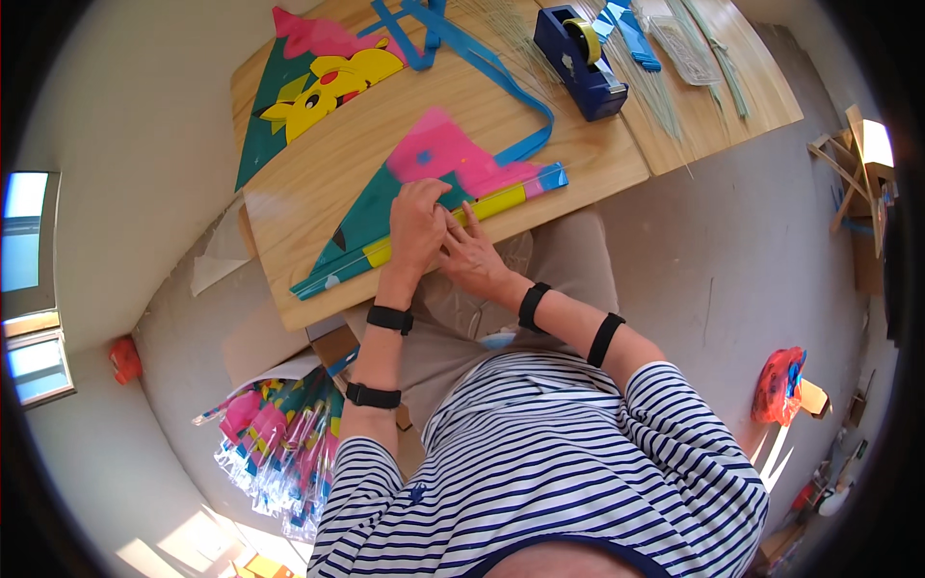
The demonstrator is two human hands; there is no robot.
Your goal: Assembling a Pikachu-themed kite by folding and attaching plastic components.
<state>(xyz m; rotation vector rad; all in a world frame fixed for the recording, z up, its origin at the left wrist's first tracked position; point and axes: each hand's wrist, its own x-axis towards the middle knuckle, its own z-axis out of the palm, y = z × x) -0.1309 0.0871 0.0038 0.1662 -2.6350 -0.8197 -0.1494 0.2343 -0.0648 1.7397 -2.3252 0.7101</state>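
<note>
A triangular kite sheet (pixel 434 154) in green, pink and yellow lies on the wooden table in front of me, its near edge folded into a narrow strip. My left hand (pixel 416 226) bends its fingers over the middle of that strip and grips it. Close against it, my right hand (pixel 472 258) holds the strip from the near side, its index finger stretched over the yellow part. The fingertips overlap, so what lies between them is partly hidden. Blue ribbon tails (pixel 530 144) run from the kite's far side across the table.
Another kite sheet (pixel 332 91) with a yellow cartoon animal lies at the far left. A dark blue tape dispenser (pixel 581 65), a clear plastic box (pixel 684 50) and thin pale sticks (pixel 650 91) are at the far right. Several bagged kites (pixel 279 433) hang low on my left.
</note>
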